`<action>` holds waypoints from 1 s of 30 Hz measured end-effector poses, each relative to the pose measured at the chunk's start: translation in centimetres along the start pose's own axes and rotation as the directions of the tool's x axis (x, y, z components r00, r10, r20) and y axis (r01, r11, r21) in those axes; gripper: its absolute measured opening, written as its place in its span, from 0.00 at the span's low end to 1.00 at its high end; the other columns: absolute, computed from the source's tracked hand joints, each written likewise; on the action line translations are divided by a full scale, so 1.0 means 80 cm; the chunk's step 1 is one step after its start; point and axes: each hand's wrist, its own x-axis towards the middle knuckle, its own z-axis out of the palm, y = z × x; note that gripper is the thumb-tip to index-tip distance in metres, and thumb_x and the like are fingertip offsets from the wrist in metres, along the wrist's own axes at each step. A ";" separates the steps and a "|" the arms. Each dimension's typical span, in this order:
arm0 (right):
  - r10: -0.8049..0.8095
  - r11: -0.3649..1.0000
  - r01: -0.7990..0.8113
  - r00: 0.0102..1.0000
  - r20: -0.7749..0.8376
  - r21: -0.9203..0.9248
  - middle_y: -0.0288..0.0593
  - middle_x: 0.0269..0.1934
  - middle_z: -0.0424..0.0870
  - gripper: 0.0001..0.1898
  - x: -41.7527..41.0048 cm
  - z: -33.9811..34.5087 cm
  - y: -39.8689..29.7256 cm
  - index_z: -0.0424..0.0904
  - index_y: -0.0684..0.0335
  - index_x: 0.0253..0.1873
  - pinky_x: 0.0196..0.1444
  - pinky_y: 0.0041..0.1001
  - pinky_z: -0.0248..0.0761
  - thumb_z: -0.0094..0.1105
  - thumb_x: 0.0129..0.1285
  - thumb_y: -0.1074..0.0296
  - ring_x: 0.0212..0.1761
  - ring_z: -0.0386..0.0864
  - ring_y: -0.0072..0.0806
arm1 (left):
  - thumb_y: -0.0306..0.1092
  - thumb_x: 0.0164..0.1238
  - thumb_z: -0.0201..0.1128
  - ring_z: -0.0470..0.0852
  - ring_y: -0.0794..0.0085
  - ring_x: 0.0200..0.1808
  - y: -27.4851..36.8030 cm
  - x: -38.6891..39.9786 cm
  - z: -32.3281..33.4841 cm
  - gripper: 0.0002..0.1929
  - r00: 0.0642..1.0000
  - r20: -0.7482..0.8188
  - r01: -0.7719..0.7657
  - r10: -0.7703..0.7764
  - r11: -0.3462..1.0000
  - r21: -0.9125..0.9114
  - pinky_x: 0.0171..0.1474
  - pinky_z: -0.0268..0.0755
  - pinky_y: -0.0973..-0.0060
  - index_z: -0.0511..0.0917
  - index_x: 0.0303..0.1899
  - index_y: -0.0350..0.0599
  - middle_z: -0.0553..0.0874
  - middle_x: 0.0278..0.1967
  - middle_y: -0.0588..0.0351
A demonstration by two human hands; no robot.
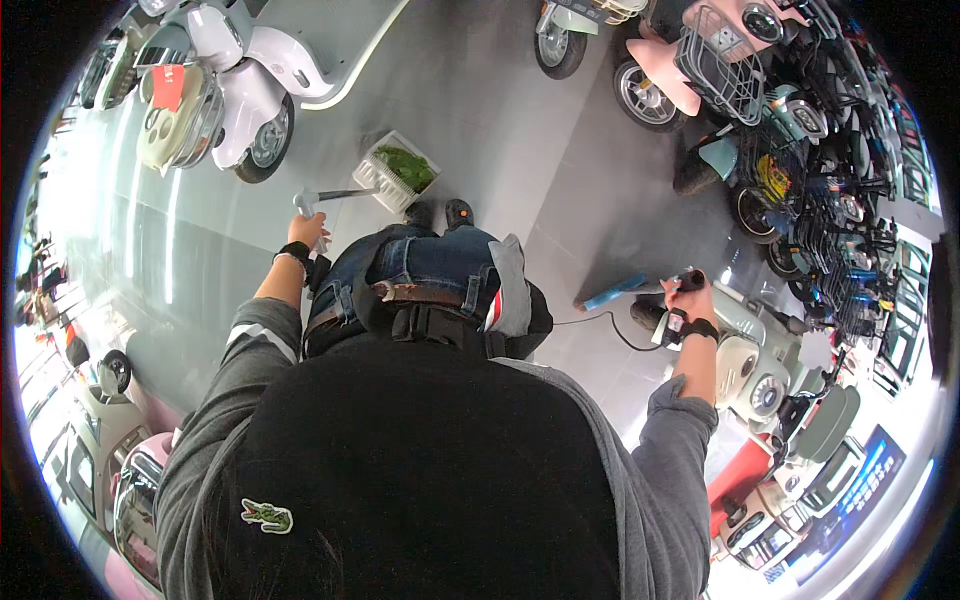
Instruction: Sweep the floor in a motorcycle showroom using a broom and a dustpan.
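Observation:
My left hand (307, 229) is closed around the pale grip of a long-handled dustpan. Its dark pole (345, 194) leads down to the white, ribbed pan (382, 187), which rests on the floor before my shoes. Green, leaf-like material (405, 168) lies inside the pan. Out to the right, my right hand (694, 296) grips the dark upper end of a pole, seen almost end-on. Below it shows a blue head, apparently of a broom (616, 291), close to the floor. The hand covers part of the pole.
A white scooter (259, 112) stands at upper left. Pink (660, 75) and other scooters line the right side, and a pale one (750, 360) is close beside my right arm. A thin cable (615, 326) runs from my right wrist to my waist. Grey tiles (465, 97) form the floor.

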 end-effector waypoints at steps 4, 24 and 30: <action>0.063 0.997 -0.063 0.998 0.004 0.034 0.38 0.25 0.72 0.26 0.026 0.053 0.021 0.62 0.77 0.43 0.26 0.24 0.67 0.60 0.51 0.58 0.24 0.72 0.26 | 0.39 0.57 0.60 0.82 0.61 0.21 0.000 -0.001 -0.001 0.18 1.000 0.004 0.014 -0.014 1.000 -0.018 0.25 0.79 0.67 0.72 0.35 0.27 0.80 0.24 0.45; 0.059 0.997 -0.060 0.998 0.026 0.043 0.41 0.23 0.70 0.39 0.040 0.174 -0.002 0.48 0.85 0.57 0.27 0.26 0.69 0.57 0.52 0.58 0.24 0.72 0.28 | 0.37 0.55 0.57 0.81 0.63 0.17 0.019 0.016 -0.009 0.14 0.991 -0.128 0.030 -0.044 0.993 -0.113 0.20 0.76 0.68 0.74 0.31 0.30 0.79 0.20 0.48; 0.050 0.999 -0.050 0.998 0.023 -0.012 0.40 0.22 0.71 0.24 0.059 0.226 0.002 0.62 0.75 0.43 0.27 0.26 0.69 0.57 0.50 0.60 0.23 0.72 0.28 | 0.36 0.55 0.56 0.81 0.64 0.17 0.018 0.018 -0.011 0.14 0.989 -0.140 0.021 -0.040 0.991 -0.134 0.19 0.75 0.70 0.74 0.31 0.30 0.79 0.20 0.48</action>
